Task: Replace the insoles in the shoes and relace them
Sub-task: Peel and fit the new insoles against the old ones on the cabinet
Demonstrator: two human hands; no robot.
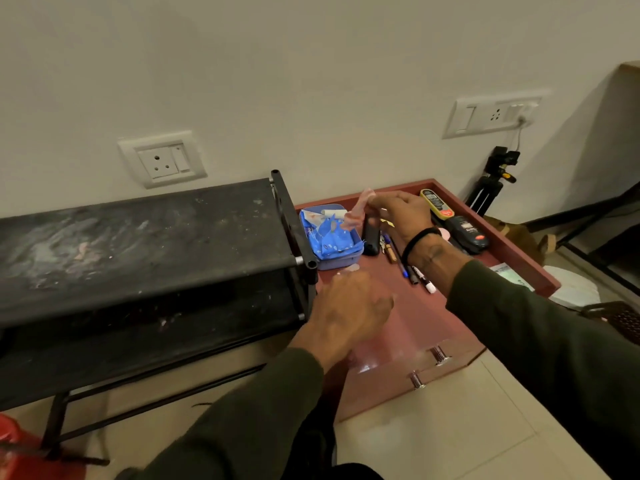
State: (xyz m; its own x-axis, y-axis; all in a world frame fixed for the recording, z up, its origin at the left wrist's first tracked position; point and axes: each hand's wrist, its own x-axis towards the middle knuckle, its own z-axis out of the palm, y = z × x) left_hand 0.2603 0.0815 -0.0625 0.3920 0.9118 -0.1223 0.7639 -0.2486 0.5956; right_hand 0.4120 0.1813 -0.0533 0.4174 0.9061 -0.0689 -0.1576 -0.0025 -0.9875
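Right hand [398, 211] pinching a blurred pinkish strip [360, 209] above the red cabinet's [450, 306] back edge; left hand [349, 313] (blurred, fingers relaxed) near its left edge, holding nothing.

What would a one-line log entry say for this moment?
right hand: pinches pinkish strip above cabinet top | left hand: blurred, holds nothing visible | shoes: not in view
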